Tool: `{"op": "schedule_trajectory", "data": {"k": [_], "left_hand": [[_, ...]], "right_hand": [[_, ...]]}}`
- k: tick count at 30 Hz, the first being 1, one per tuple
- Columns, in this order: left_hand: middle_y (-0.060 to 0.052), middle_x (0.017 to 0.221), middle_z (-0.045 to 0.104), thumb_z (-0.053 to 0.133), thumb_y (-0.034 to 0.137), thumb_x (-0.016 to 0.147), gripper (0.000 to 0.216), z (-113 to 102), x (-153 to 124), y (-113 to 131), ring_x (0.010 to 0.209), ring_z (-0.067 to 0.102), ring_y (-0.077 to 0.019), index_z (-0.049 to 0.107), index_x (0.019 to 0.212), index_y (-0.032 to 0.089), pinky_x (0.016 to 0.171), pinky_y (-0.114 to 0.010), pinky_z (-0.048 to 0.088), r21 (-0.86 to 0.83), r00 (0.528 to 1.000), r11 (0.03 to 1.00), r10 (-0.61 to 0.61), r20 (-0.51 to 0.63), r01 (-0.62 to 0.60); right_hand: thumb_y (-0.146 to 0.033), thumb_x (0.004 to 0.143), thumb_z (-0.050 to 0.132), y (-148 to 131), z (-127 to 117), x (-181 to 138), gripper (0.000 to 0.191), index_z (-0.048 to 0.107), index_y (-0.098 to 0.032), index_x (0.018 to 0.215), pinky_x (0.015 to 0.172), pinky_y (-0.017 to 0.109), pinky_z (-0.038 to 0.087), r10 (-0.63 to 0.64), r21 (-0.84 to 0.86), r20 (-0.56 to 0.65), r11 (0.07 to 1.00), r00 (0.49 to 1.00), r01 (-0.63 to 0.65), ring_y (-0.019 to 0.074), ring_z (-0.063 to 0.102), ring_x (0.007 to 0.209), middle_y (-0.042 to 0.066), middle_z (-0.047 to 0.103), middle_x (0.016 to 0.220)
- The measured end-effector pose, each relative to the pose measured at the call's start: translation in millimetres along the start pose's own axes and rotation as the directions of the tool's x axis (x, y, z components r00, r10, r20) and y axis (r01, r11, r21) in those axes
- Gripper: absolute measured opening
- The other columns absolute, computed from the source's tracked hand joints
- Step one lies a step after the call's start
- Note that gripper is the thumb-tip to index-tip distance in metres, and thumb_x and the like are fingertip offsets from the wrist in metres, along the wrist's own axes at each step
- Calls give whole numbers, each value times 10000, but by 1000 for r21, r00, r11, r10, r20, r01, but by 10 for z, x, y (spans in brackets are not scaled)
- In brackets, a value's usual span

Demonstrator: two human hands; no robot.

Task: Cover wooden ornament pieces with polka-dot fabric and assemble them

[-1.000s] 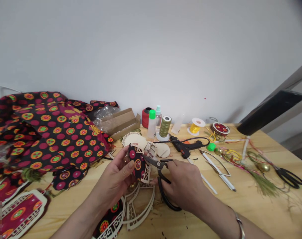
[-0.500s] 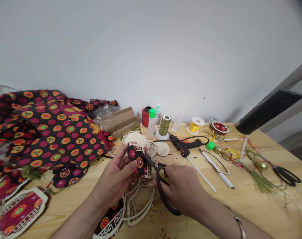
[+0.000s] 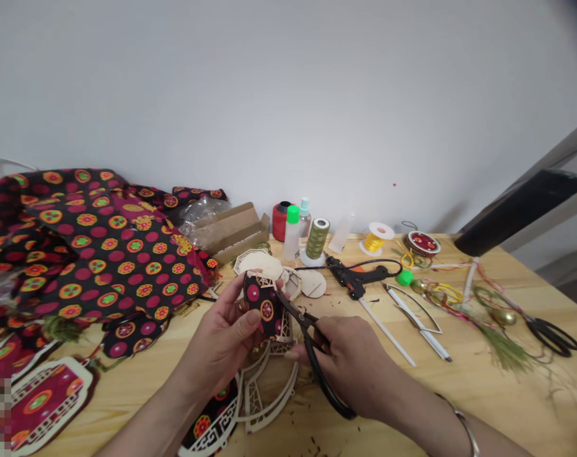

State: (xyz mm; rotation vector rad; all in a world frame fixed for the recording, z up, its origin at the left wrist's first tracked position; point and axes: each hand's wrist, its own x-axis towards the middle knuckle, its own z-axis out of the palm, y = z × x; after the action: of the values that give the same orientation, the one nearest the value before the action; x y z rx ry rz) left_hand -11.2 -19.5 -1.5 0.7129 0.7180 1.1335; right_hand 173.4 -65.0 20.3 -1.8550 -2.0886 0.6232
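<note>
My left hand [image 3: 221, 339] grips a small wooden cut-out piece covered with dark dotted fabric [image 3: 265, 310], held upright above the table. My right hand [image 3: 352, 365] is closed round the black handles of a pair of scissors [image 3: 311, 346]. The scissor blades point up and left and touch the right edge of the fabric-covered piece. Under both hands lie several pale wooden lattice frames [image 3: 264, 393].
A heap of dotted fabric [image 3: 92, 247] fills the left side. A black glue gun [image 3: 357, 278], thread spools [image 3: 315, 240], bottles, a yellow wire reel [image 3: 374, 240], a cardboard box [image 3: 228, 231], a second pair of scissors [image 3: 552, 333] and cords lie on the wooden table [image 3: 459, 393].
The scissors have tilted and slid up to the right edge of the fabric piece, with the blades closing. My right hand shifted slightly down and right. The left hand stays much the same.
</note>
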Motion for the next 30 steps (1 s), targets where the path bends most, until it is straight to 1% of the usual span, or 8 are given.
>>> {"op": "schedule_trajectory", "data": {"k": [6, 11, 16, 19, 22, 24, 27, 30], "left_hand": [[-29, 1035, 702, 741, 158, 667, 510, 8, -27, 20, 819, 675, -151, 597, 1140, 282, 692, -229, 556, 19, 1000, 1000, 19, 15, -19], [-58, 1042, 698, 765, 180, 634, 539, 41, -32, 51, 821, 677, -179, 596, 1139, 260, 676, -245, 556, 36, 1000, 999, 15, -11, -15], [-32, 984, 706, 767, 168, 631, 544, 54, -52, 41, 759, 677, -159, 584, 1128, 291, 626, -226, 553, 10, 1000, 1000, 4, 1, -4], [-6, 947, 710, 761, 153, 639, 539, 54, -52, 53, 712, 672, -134, 581, 1123, 308, 620, -219, 556, -15, 999, 999, 35, 17, -35], [5, 960, 710, 748, 155, 660, 479, 58, -25, 89, 751, 670, -122, 601, 1097, 285, 664, -205, 555, -59, 997, 995, 82, 3, -82], [5, 978, 709, 737, 173, 678, 437, 56, -2, 111, 792, 668, -124, 610, 1083, 273, 692, -204, 553, -76, 995, 992, 101, 6, -100], [-2, 984, 709, 722, 222, 700, 418, 37, 25, 126, 810, 668, -136, 607, 1100, 268, 689, -208, 557, -73, 994, 991, 113, 0, -112], [-7, 990, 704, 700, 271, 722, 415, 4, 42, 125, 766, 669, -147, 594, 1123, 271, 643, -237, 572, -62, 993, 991, 115, -21, -116]], "right_hand": [[-598, 806, 458, 24, 14, -23, 490, 485, -181, 550, 472, 228, 187, -6, 83, 1, 996, 1000, 6, 95, 275, 496, -34, 451, 503], [-561, 783, 517, 10, 8, -34, 458, 436, -182, 539, 466, 223, 201, 20, 169, 13, 985, 1000, -22, 91, 274, 505, -55, 363, 505], [-563, 819, 459, -25, -47, -19, 481, 361, -186, 536, 440, 211, 194, 14, 412, 134, 909, 991, -68, 80, 253, 496, -60, 270, 521], [-555, 817, 469, -2, -99, -2, 473, 364, -186, 540, 426, 205, 176, -14, 497, 135, 866, 991, -55, 76, 226, 501, -63, 229, 537], [-496, 761, 587, 72, -120, 37, 405, 420, -179, 571, 429, 194, 203, -35, 489, 72, 872, 997, -5, 74, 246, 508, -72, 281, 534], [-452, 731, 638, 132, -102, 79, 350, 462, -174, 611, 445, 192, 250, -9, 451, 22, 893, 1000, -2, 77, 300, 515, -69, 364, 542], [-384, 737, 644, 211, -51, 147, 243, 534, -167, 733, 502, 204, 331, 24, 398, -51, 917, 998, -1, 99, 431, 570, -29, 524, 640], [-334, 757, 617, 248, -39, 183, 183, 538, -175, 804, 532, 206, 356, -13, 389, -88, 920, 996, 46, 106, 475, 604, -20, 557, 700]]}}
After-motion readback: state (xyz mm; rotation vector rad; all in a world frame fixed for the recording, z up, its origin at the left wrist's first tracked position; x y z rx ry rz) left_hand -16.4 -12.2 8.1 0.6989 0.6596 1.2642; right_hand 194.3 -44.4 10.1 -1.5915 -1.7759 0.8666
